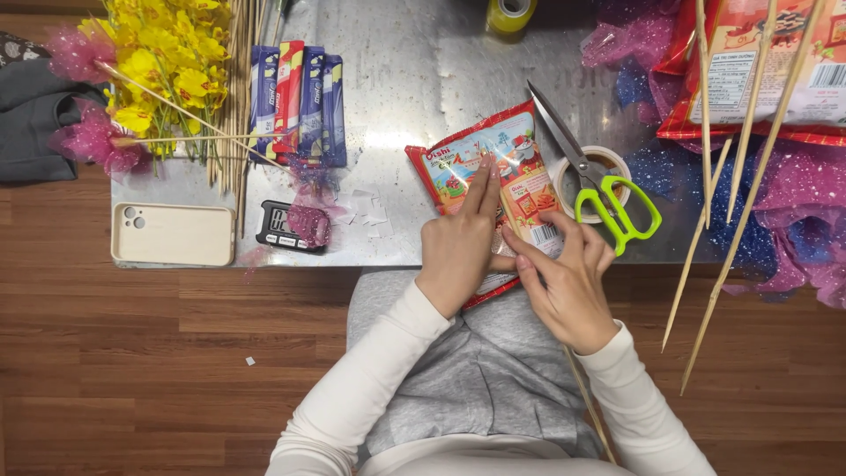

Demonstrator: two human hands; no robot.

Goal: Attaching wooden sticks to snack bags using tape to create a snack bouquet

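A red snack packet lies face up at the front edge of a low metal table. My left hand presses flat on it, two fingers stretched along a thin wooden skewer that runs down the packet's middle. My right hand pinches the packet's lower right edge and the skewer; the stick's lower end slants down past my right forearm.
Green-handled scissors rest over a tape roll just right of the packet. Left are a small timer, a phone in a beige case, stick sachets, yellow flowers. Loose skewers, pink net and another packet lie right.
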